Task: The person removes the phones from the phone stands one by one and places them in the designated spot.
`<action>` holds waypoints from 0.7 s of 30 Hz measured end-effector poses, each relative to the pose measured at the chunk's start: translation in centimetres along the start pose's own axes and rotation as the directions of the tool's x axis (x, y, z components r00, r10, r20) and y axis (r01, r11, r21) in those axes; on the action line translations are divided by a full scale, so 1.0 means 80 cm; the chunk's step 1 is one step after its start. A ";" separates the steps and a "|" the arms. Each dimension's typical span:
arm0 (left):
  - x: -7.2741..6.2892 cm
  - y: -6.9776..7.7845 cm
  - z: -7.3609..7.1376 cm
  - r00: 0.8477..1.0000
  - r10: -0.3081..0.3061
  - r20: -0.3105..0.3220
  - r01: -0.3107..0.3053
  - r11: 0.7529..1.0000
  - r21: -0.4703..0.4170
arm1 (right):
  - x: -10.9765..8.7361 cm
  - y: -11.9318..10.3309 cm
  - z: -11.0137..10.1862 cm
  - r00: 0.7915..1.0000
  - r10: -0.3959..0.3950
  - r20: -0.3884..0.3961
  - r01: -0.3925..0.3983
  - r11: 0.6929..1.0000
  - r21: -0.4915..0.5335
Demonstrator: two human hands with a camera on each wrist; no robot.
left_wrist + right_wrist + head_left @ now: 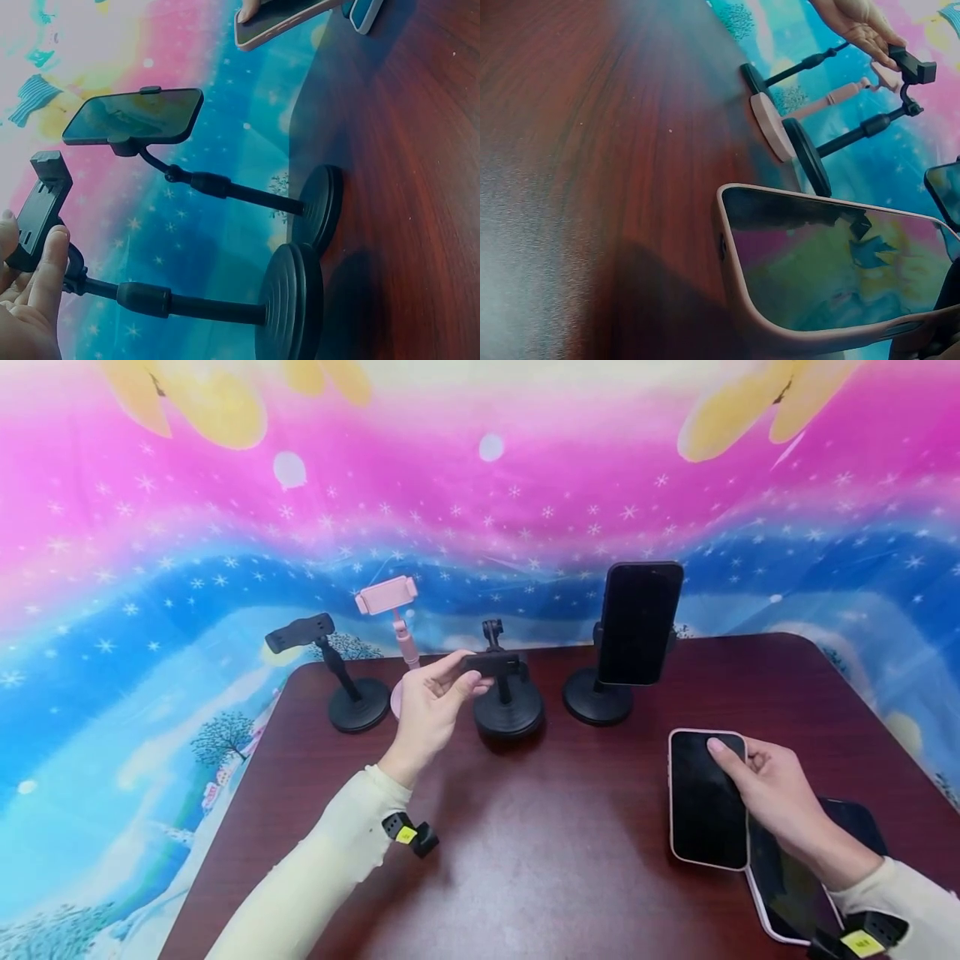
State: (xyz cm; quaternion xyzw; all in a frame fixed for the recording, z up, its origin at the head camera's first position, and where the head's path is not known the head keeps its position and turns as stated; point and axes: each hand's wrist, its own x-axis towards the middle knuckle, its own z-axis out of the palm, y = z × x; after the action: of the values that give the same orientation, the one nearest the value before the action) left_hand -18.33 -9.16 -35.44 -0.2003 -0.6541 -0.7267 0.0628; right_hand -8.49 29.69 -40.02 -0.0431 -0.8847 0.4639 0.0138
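Observation:
My left hand (431, 710) pinches the black clamp (491, 663) at the top of a black phone stand (508, 710), thumb on the near side. In the left wrist view the clamp (45, 210) holds no phone, and its stand's round base (289, 304) sits on the table. My right hand (780, 789) grips a phone in a pink case (707, 802), thumb across its dark screen, held upright over the table's right side. The right wrist view shows this phone (840, 262) close up, its screen reflecting the backdrop.
Left of the gripped stand are a pink phone stand (406, 643) and another black stand (358, 703). To its right, a black stand carries a dark phone (642, 623). More phones (795, 893) lie on the dark red table (540, 860) under my right hand. A printed cloth (480, 510) hangs behind.

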 end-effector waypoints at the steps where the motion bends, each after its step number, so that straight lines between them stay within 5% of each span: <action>1: 0.001 0.000 0.000 1.000 0.003 -0.001 -0.003 1.000 0.004 | 0.000 0.001 0.000 1.000 0.007 0.005 -0.007 1.000 -0.003; 21: 0.027 -0.011 -0.007 1.000 0.019 -0.023 -0.020 0.999 -0.030 | -0.006 0.021 0.006 0.994 0.086 0.075 -0.085 0.996 -0.011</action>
State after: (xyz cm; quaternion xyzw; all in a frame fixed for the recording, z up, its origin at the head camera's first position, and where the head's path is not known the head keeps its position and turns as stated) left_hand -20.72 -9.21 -35.47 -0.1991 -0.6403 -0.7381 0.0745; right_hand -7.92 30.21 -41.70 -0.0634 -0.8839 0.4617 -0.0395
